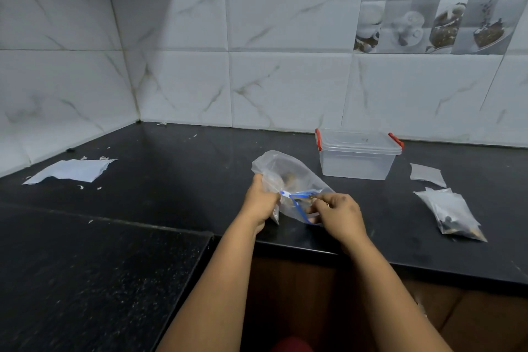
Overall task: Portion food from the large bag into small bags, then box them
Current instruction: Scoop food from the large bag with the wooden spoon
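A large clear zip bag (281, 173) with a blue seal strip and brown food inside lies on the black counter (183, 180) near its front edge. My left hand (258, 201) grips the bag's left side by the seal. My right hand (338, 213) pinches the blue strip at the bag's mouth on the right. A small clear bag (451, 213) holding dark food lies flat at the right. Beyond the large bag stands a clear plastic box (357, 160) with red clips, its lid on.
A flat empty small bag (427, 174) lies right of the box. A torn white paper (71, 170) and scattered scraps sit at the far left. Tiled walls close the back and left. A lower counter section (85, 280) steps forward on the left.
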